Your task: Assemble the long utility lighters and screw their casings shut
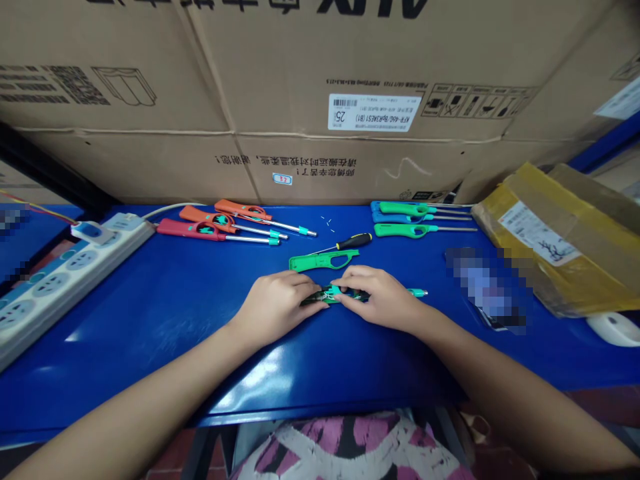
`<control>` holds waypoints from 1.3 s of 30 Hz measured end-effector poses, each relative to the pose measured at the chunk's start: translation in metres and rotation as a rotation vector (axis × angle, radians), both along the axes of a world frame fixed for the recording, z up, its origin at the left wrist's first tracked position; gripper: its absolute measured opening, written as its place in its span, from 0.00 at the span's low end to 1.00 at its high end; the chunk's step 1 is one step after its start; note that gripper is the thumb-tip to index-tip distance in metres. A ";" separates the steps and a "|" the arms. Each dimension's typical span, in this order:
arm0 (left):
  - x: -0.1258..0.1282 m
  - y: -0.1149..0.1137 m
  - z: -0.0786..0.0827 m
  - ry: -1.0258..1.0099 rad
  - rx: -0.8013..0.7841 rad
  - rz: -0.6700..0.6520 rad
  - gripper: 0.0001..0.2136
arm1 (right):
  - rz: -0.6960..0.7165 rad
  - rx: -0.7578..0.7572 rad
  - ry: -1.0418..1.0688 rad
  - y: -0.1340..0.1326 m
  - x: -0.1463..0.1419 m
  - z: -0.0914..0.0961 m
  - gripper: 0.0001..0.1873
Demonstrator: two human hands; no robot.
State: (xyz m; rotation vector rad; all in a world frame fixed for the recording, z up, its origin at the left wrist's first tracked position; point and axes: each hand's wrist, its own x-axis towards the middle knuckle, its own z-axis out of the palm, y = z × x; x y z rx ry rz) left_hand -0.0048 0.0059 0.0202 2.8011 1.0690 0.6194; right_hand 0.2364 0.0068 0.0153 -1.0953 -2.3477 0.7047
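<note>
Both hands work at an opened green gas lighter (330, 295) on the blue table, its inner parts and thin wires showing. My left hand (277, 303) closes round its left end with thumb and fingers. With thumb and forefinger, my right hand (377, 297) pinches at the teal trigger piece in the middle, and its palm hides part of the lighter. The metal tip pokes out past the right hand. Just beyond the hands lies a loose green casing half (317, 260). Behind that half rests a screwdriver (354, 241) with a black and yellow handle.
Orange and red lighters (193, 229) lie at back left, green and blue ones (403, 230) at back right. A white power strip (65, 273) runs along the left. On the right are a phone (487, 287), a taped carton (555, 240) and a white mouse (614, 329). Cardboard (280, 147) walls the back.
</note>
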 end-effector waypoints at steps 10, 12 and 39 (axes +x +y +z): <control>0.001 -0.001 0.000 0.046 0.052 -0.017 0.13 | 0.008 0.039 -0.046 0.000 0.000 0.003 0.13; 0.002 -0.001 0.001 0.063 0.073 -0.022 0.13 | 0.015 0.039 -0.055 -0.001 0.001 0.004 0.13; 0.003 -0.001 0.001 -0.029 -0.162 0.067 0.13 | 0.016 0.057 -0.082 0.000 0.001 0.006 0.11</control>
